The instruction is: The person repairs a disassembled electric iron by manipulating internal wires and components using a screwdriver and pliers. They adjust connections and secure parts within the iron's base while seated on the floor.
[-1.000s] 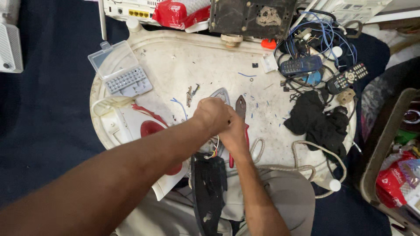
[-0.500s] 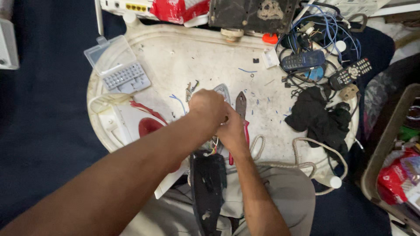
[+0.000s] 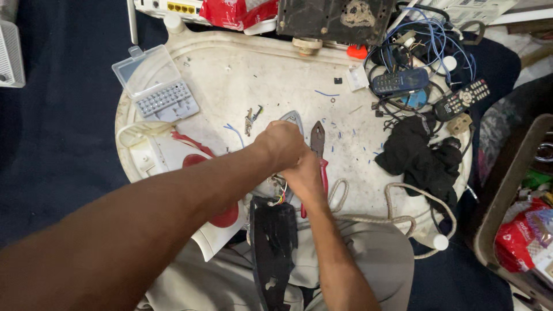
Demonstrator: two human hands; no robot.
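Opened clothes iron (image 3: 275, 230) lies at near edge of white tray table (image 3: 276, 75), dark soleplate toward the lap. Left hand (image 3: 282, 144) fisted over its wiring; right hand (image 3: 304, 175) curled just below; what each grips is hidden. Red-handled pliers (image 3: 318, 151) just right of iron. Judgement: body rigid, heavy; wires thin, fragile. Grip the shell.

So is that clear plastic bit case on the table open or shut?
Open: the clear plastic bit case has its lid swung back flat, with the grey bit holder exposed beside it.
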